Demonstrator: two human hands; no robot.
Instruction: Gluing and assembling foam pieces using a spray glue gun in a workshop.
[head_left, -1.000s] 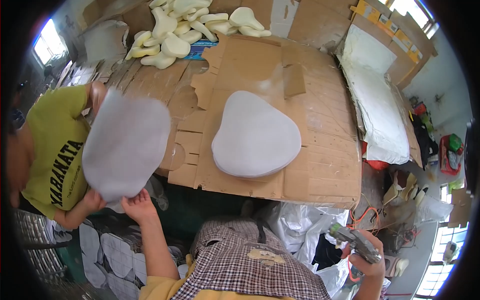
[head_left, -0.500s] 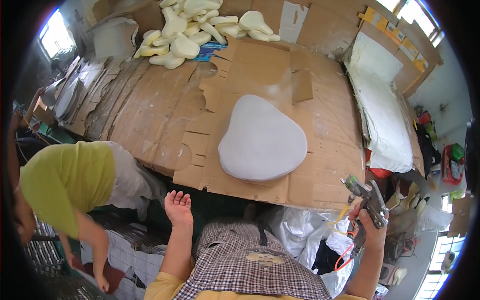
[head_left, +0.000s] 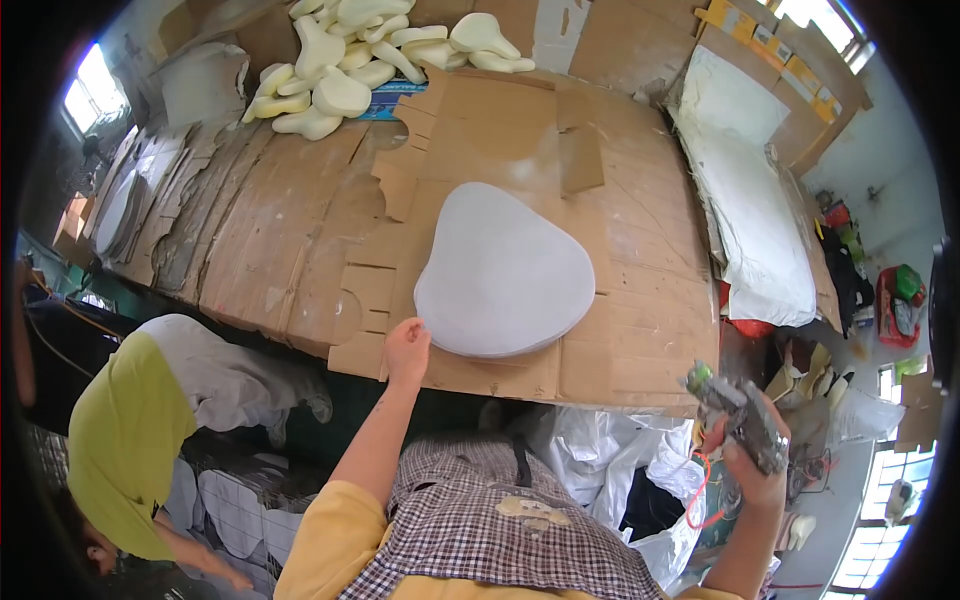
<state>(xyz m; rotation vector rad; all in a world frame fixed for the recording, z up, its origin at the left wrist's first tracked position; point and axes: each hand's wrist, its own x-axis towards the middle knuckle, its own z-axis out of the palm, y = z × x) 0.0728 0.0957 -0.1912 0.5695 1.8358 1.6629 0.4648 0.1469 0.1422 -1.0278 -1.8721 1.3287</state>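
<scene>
Left hand (head_left: pixel 407 350) is touching the smooth, rounded grey foam pad (head_left: pixel 503 270) at its lower-left edge.
Right hand (head_left: pixel 752 465), lower right of the frame, is clamping a grimy metal spray gun (head_left: pixel 738 415); the cardboard-covered counter (head_left: pixel 640 340) lies bare around the pad.

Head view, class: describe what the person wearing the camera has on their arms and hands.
Both forearms are bare, and the left hand and right hand wear no gloves. Short yellow sleeves end above the elbow, under a brown-and-white checked apron. No watch or rings can be made out.

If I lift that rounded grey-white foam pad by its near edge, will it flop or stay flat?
The rounded grey-white foam pad looks thin and broad, so it would probably sag. It lies flat on cardboard, likely light and easy to slide. The left hand sits at its edge.
</scene>
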